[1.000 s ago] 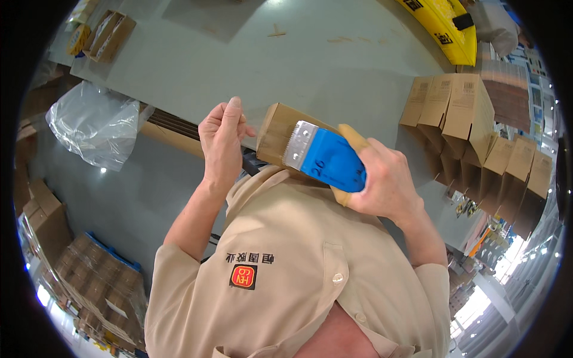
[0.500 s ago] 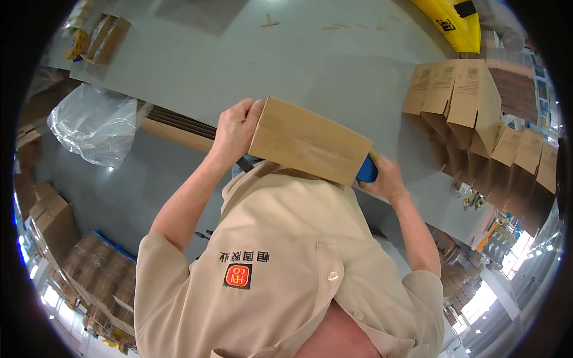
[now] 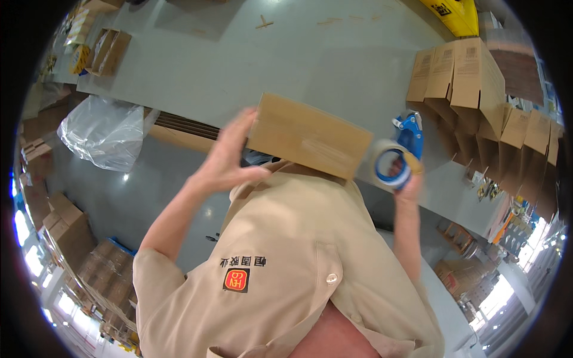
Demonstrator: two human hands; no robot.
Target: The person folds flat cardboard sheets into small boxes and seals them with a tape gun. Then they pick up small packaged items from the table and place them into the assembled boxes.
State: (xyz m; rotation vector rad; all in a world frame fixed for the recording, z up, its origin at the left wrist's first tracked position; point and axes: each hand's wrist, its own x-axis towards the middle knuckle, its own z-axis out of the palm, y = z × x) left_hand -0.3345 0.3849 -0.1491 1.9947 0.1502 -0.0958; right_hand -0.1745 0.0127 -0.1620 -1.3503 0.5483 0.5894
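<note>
Left hand spread wide, right hand closed around a blue tape dispenser with round roll.
Between them is one smooth, brown, oblong cardboard box; if the blurred left fingers touch it, I cannot tell.

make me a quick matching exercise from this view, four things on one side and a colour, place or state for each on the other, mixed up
Things:
1. tape dispenser
2. plastic bag
3. shirt
4. nearest carton

Descriptions:
A. see-through
B. between the left hand and the right hand
C. held in the right hand
D. beige

Pairs: 1-C, 2-A, 3-D, 4-B
</note>
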